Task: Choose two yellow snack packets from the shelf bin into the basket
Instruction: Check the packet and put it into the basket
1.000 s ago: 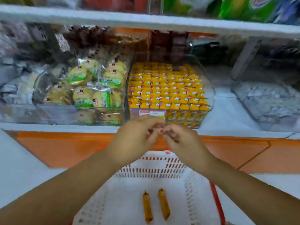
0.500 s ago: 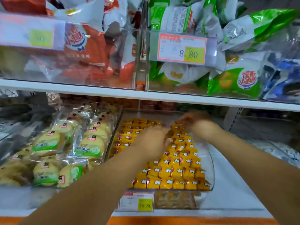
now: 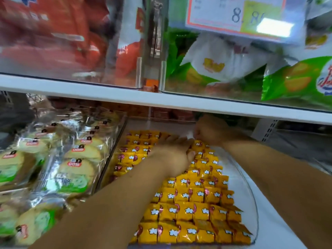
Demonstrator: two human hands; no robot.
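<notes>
Yellow snack packets [image 3: 186, 212] fill the clear shelf bin [image 3: 252, 194], with wrapped buns [image 3: 77, 164] against its left wall. The left hand [image 3: 172, 157] lies stretched over the middle rows. The right hand [image 3: 210, 131] curls at the back; I cannot tell whether it grips anything. The upper shelf [image 3: 125, 95] overhangs both, with green bags [image 3: 296, 78] above.

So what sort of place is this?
Most likely a shop's snack aisle: a price tag, white shelves, and clear bins stocked with many identical yellow packets, wrapped cakes and snack bags.
</notes>
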